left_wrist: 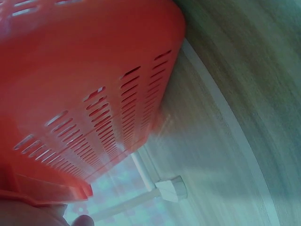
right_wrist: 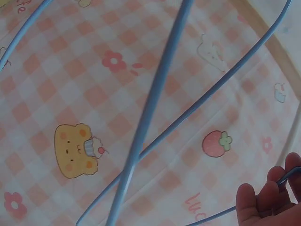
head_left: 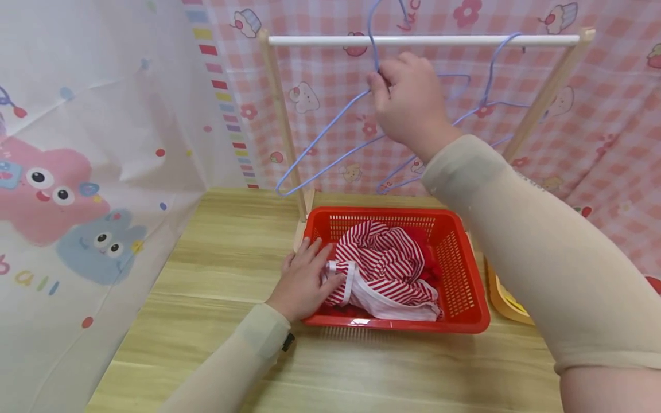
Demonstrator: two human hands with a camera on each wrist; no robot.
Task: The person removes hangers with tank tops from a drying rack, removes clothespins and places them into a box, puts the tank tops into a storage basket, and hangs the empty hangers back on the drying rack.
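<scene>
My right hand (head_left: 410, 103) pinches a blue wire hanger (head_left: 325, 137) at the base of its hook, up at the white rail (head_left: 320, 41) of a small rack. The hook overlaps the rail in the head view. In the right wrist view the curled fingers (right_wrist: 268, 197) show at the lower right, with blue wires crossing in front of the curtain. My left hand (head_left: 307, 281) rests with spread fingers over the left rim of a red basket (head_left: 392, 326). Inside lies a crumpled red-and-white striped garment (head_left: 382, 252), close to the left fingers.
A second blue hanger (head_left: 490, 86) hangs on the rail to the right. Wooden posts (head_left: 281, 109) hold up the rail behind the basket. A yellow basket (head_left: 503, 301) stands to the right, partly hidden by my right sleeve. A pink checked curtain (head_left: 330, 103) forms the backdrop.
</scene>
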